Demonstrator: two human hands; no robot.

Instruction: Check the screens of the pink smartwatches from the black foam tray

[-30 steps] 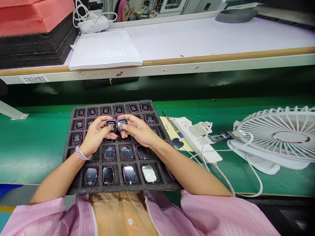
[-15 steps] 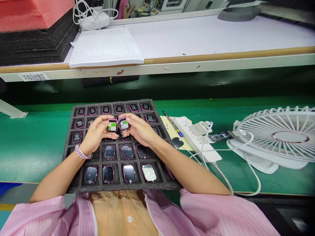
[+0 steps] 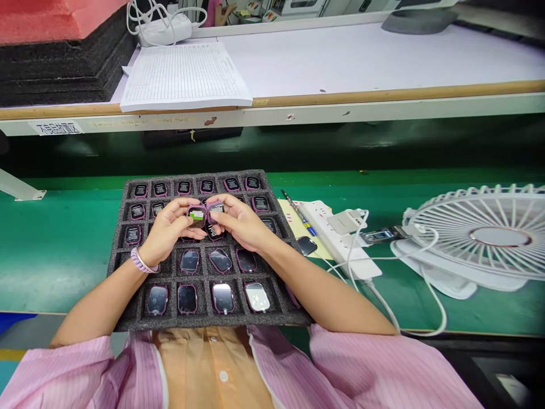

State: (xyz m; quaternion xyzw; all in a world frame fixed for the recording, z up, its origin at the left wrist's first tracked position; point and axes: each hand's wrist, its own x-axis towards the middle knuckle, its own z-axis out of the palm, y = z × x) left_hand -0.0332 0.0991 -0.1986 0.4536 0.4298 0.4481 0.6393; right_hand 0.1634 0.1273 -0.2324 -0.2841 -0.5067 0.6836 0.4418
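Above the middle of a black foam tray [image 3: 276, 321], my left hand [image 3: 170, 230] grips a purple-framed smartwatch [image 3: 197, 216] whose screen shows green and white. Close beside it, my right hand [image 3: 240, 221] holds a second smartwatch [image 3: 216, 209], its thumb resting over the lower part of the screen. The two watches nearly touch, without straps. Under my hands, the tray's compartments hold several more watches. Those in the far rows, such as one smartwatch [image 3: 232, 184], show white text on dark screens. Nearer ones, like the dark-screened smartwatch [image 3: 187, 299], look blank. My hands hide some middle compartments.
Right of the tray lie a pen [image 3: 300, 215], yellow paper, a white power strip [image 3: 340, 241] with cables, a small dark watch-like piece [image 3: 306, 246] and a white fan [image 3: 489, 238]. On the shelf are printed sheets [image 3: 185, 76] and stacked black foam [image 3: 63, 74].
My thumbs have shifted onto the screens of both held watches. The right watch's screen has gone from green and white to dark with pale text; the left one shows less green.
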